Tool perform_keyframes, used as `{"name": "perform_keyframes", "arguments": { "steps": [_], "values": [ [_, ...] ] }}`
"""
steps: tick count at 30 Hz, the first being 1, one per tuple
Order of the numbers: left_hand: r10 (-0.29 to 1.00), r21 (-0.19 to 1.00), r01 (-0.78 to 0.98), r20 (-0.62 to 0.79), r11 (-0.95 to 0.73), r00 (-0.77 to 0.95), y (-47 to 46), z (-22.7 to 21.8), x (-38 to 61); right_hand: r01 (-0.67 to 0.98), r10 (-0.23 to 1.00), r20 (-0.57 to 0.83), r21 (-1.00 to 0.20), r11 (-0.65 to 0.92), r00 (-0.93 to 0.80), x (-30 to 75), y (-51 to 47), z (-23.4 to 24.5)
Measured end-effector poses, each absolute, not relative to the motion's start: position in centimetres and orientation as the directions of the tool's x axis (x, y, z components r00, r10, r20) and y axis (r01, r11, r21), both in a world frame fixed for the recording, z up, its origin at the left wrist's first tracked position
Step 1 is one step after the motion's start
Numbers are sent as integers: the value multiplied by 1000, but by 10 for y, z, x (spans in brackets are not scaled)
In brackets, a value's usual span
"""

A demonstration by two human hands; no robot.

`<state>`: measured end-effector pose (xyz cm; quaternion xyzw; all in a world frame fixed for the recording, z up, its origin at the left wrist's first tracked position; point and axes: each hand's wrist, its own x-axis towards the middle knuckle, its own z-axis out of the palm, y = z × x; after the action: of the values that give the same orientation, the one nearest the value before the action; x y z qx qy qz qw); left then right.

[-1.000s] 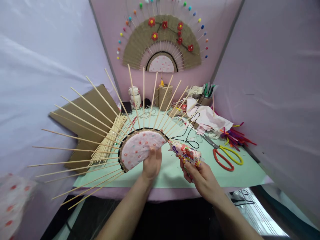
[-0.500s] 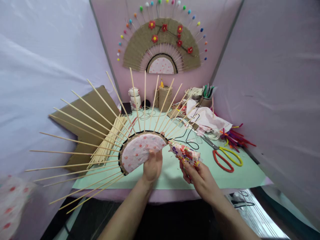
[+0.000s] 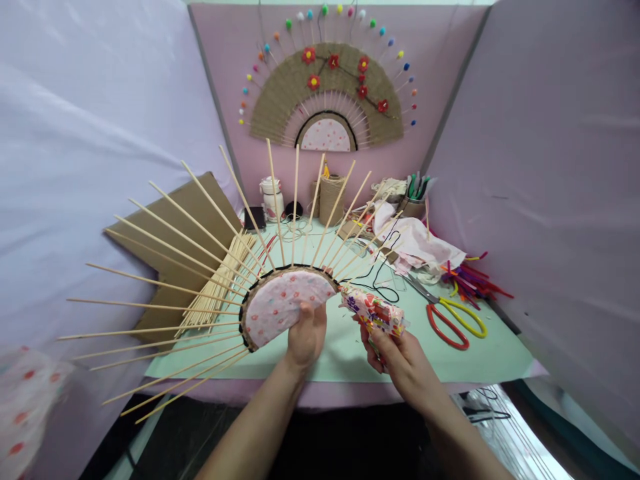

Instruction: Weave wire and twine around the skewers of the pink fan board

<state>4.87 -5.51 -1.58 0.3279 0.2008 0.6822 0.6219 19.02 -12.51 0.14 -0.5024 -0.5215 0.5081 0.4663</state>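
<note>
My left hand (image 3: pixel 306 337) grips a half-round fan base (image 3: pixel 287 300) from below, thumb on its front and fingers behind. Pink dotted cloth covers the base, and a black cord runs along its curved rim. Thin wooden sticks (image 3: pixel 245 201) radiate from that rim like rays. In my right hand (image 3: pixel 395 350) is a glue gun (image 3: pixel 373 310) with a colourful flowered covering. Its tip is at the right end of the rim; whether it touches cannot be made out. A loose black cord (image 3: pixel 383 291) lies on the table behind the gun.
Red-and-yellow-handled scissors (image 3: pixel 450 323) lie on the green tabletop (image 3: pixel 345 360) at right, near pipe cleaners (image 3: pixel 475 283) and pink cloth (image 3: pixel 415 237). Left are a stick bundle (image 3: pixel 215 287) and cardboard (image 3: pixel 195 207). Twine spools (image 3: pixel 331 200) and a white jar (image 3: pixel 271 199) stand behind. A finished fan (image 3: pixel 280 93) hangs above.
The whole view has shifted slightly, so everything sits a little lower and further right. Both hands keep their holds, and the glue gun's tip stays by the rim's right end.
</note>
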Motion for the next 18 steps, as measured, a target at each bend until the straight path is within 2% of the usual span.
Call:
{"name": "perform_keyframes", "arguments": {
  "steps": [10, 18],
  "values": [
    [984, 689, -713, 175, -133, -15, -55, -14, 49, 40, 998, -46, -998, -44, -48, 191, -124, -2],
    [986, 698, -701, 164, -143, -38, -55, -16, 48, 98, 997, -65, -993, -62, -33, 191, -127, -1]
  ]
}}
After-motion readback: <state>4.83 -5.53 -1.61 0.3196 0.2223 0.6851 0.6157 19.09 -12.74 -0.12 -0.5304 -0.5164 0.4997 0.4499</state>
